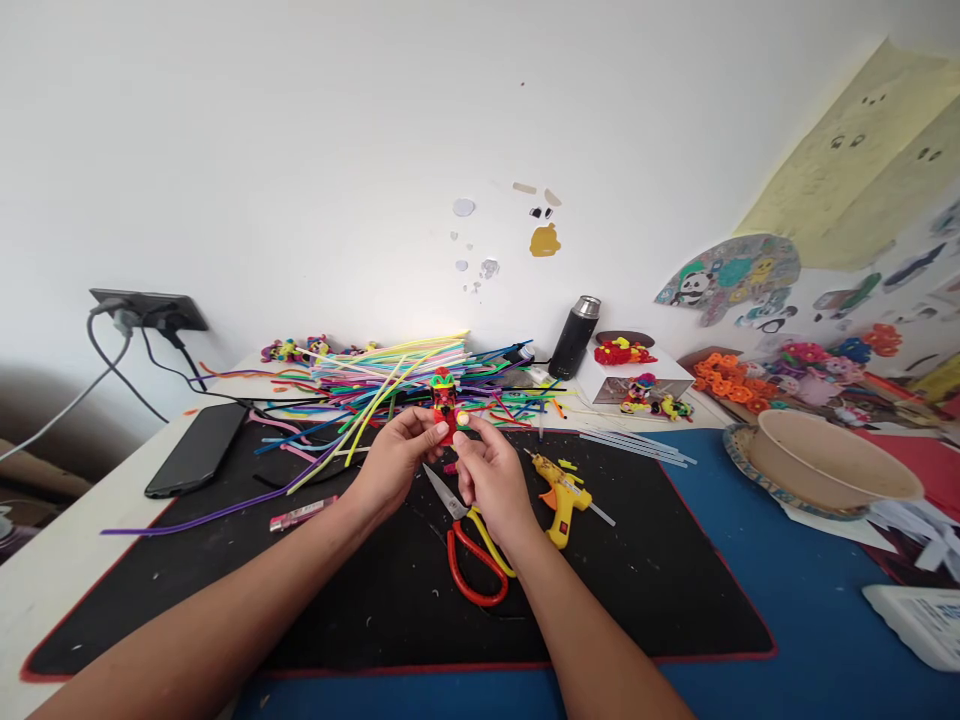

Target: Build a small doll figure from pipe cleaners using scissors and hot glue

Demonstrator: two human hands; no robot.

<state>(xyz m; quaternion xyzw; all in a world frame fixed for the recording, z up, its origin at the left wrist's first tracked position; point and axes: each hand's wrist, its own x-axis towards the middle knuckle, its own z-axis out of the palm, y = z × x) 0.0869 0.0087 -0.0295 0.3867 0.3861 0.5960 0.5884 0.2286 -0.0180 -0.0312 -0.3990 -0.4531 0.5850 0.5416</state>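
Between my two hands, above the black mat point(622, 600), is a small red figure point(445, 392) with green, yellow and black parts. My left hand point(401, 452) pinches its left side with thumb and fingers. At its lower right, my right hand point(491, 478) is closed on the figure's edge, beside a small pale yellow round piece point(463, 419). Scissors point(476, 568) with red and yellow handles lie on the mat under my right hand. To the right of that hand rests a yellow glue gun point(562, 498) with a clear stick in its back.
Colourful pipe cleaners point(390, 365) are piled along the back. A phone point(196, 450) and a pink tube point(302, 514) are at left. Behind stand a black bottle point(575, 338) and a white box point(630, 380). Clear sticks point(637, 447) and a bowl point(836, 460) are at right.
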